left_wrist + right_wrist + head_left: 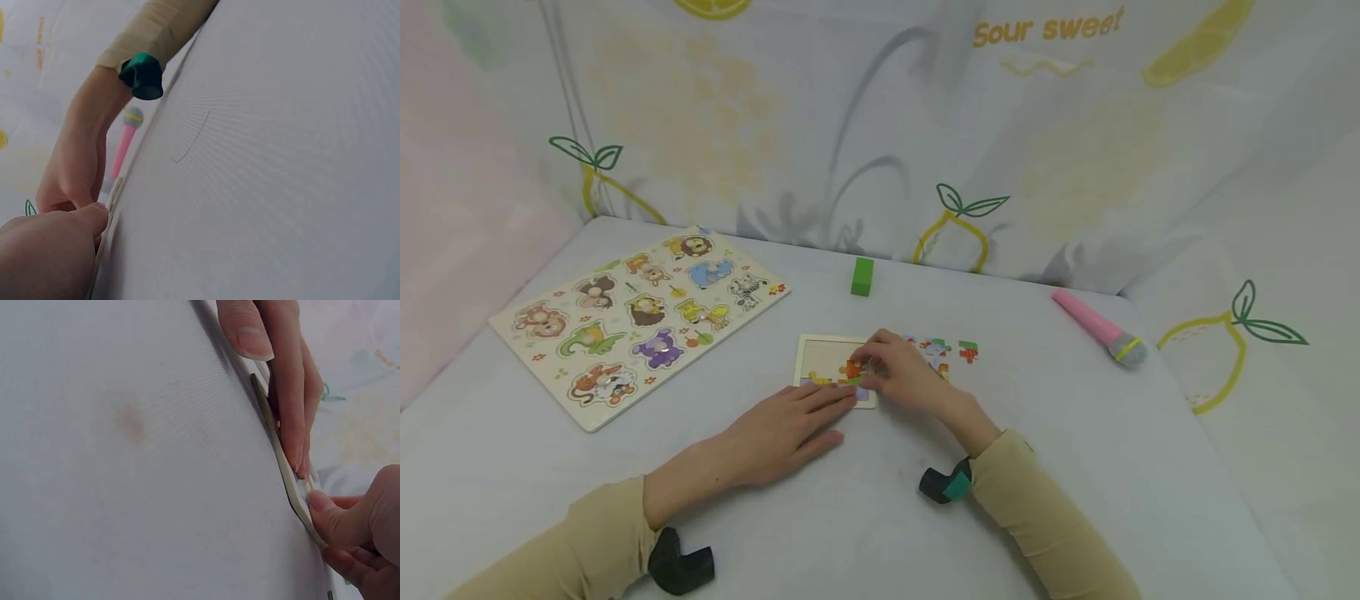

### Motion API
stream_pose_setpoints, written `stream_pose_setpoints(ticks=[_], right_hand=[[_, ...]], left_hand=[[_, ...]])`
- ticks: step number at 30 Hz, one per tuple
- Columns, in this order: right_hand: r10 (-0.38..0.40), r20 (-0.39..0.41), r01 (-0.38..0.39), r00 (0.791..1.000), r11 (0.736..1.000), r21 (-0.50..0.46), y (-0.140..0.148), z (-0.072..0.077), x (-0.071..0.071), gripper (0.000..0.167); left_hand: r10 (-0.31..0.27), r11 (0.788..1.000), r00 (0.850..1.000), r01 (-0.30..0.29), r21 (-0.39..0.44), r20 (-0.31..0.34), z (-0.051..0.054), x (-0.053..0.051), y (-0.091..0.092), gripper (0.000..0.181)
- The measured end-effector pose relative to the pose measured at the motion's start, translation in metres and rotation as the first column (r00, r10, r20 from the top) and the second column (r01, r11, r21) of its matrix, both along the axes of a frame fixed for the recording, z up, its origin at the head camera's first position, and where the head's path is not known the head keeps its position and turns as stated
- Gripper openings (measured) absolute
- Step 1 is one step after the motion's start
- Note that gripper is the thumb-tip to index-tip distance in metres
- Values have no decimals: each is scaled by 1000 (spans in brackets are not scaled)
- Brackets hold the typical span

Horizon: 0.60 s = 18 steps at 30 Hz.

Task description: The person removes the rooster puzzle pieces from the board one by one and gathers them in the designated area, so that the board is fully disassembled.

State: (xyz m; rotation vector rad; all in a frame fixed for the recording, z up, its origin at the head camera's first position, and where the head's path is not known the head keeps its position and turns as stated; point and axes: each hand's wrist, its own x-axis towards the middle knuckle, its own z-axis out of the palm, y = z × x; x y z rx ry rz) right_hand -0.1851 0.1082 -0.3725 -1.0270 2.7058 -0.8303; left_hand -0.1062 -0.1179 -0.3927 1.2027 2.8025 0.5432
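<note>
A small puzzle tray (pixel 827 338) with a pale rim lies mid-table, partly filled with coloured jigsaw pieces along its lower side. My left hand (pixel 786 429) lies with straight fingers over the tray's lower left, fingertips on the pieces. From the right, my right hand (pixel 904 377) reaches over the tray and pinches an orange puzzle piece (pixel 853 369) between thumb and fingers. In the right wrist view, the left hand (pixel 290 381) is stretched along the tray edge (pixel 284 465), close to the right hand (pixel 359 528). Loose jigsaw pieces (pixel 967 351) lie right of the tray, partly hidden by the right hand.
At the left lies a large animal peg puzzle board (pixel 651 321). A green block (pixel 862 277) stands behind the tray. A pink toy microphone (pixel 1097 327) lies at the right. Printed cloth hangs behind the white-covered table (pixel 850 517).
</note>
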Motion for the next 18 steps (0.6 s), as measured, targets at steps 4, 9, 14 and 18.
stream_pose_setpoints(ticks=[4, 9, 14, 18], right_hand=[[-21, 8, 21, 1000, 1000, 4, -2, -1, 2, 27], [-38, 16, 38, 999, 999, 12, -4, -3, 4, 28], [-45, 14, 45, 999, 999, 8, -4, -5, 5, 29], [-43, 13, 43, 999, 999, 2, -4, -6, 5, 30]], left_hand=[[-1, 1000, 1000, 1, 1, -4, 0, 0, 0, 53], [-1, 1000, 1000, 1, 3, -11, -1, 0, 0, 53], [0, 1000, 1000, 0, 5, -12, -1, 0, -1, 53], [8, 1000, 1000, -8, 6, -6, -2, 0, 0, 54]])
